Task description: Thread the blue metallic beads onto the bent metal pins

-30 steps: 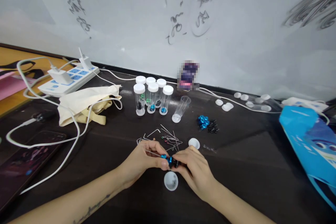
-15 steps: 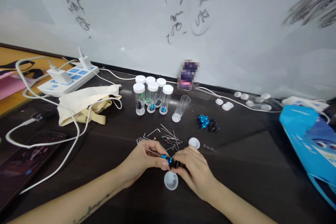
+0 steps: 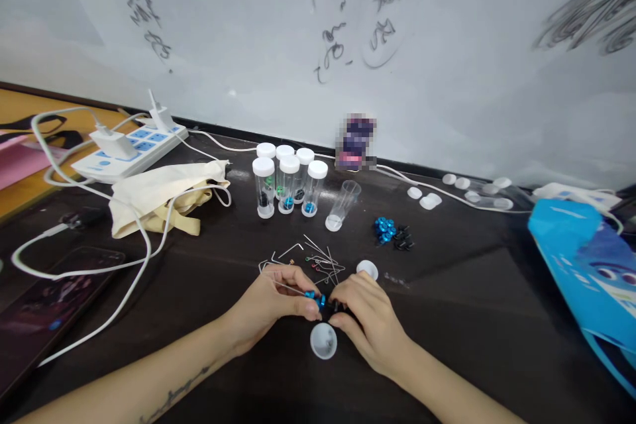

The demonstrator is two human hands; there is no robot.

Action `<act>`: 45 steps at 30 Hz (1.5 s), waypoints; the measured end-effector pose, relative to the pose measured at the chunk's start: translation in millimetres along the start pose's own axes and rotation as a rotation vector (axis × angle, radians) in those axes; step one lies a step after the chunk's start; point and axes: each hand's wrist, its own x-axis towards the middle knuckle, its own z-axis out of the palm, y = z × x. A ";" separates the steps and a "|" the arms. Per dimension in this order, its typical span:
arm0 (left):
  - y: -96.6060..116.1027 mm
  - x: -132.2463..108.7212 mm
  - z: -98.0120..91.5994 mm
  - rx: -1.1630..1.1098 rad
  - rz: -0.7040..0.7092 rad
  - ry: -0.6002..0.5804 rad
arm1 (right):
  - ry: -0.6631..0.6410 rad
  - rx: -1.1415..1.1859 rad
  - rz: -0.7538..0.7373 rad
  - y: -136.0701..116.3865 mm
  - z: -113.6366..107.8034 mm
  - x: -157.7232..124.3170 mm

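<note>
My left hand [image 3: 275, 301] is closed, pinching small blue metal parts [image 3: 315, 298] between thumb and fingers. A thin metal rod [image 3: 288, 287] runs from inside this hand to the blue parts. Just right of them, the fingertips of my right hand [image 3: 368, 315] close around a small black piece [image 3: 335, 305], mostly covered by the fingers. Below both hands sits a white cap [image 3: 323, 342] with tiny dark bits in it. Another white cap [image 3: 367, 269] lies behind my right hand. Hex keys and looped wire pins [image 3: 325, 263] are scattered beyond the fingers.
Several capped clear tubes [image 3: 289, 182] stand at the back, beside an open tilted tube [image 3: 344, 205]. Blue parts [image 3: 384, 229] and black screws [image 3: 404, 238] lie in piles to the right. A cloth bag [image 3: 154, 195], power strip [image 3: 132, 149], phone [image 3: 59, 305] and cables are left; a blue bag [image 3: 581, 252] is right.
My right hand has drawn slightly to the right, and its fingertips are a little farther from the blue parts. My left hand has stayed almost in place.
</note>
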 end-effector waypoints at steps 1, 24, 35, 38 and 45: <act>-0.1 0.1 -0.1 0.005 0.000 0.001 | -0.007 0.004 -0.018 0.1 0.2 0.1; 1.5 -0.4 1.0 0.019 -0.018 0.009 | 0.071 -0.032 -0.112 3.4 1.5 -0.6; 2.9 0.2 0.9 0.006 -0.011 0.015 | 0.077 -0.039 -0.124 2.6 2.7 -1.9; 4.0 -0.4 1.7 0.012 -0.029 0.011 | 0.035 0.003 -0.090 2.5 1.3 -1.9; 3.4 -0.4 1.7 0.020 -0.031 0.011 | 0.047 -0.053 -0.093 1.4 0.0 -0.4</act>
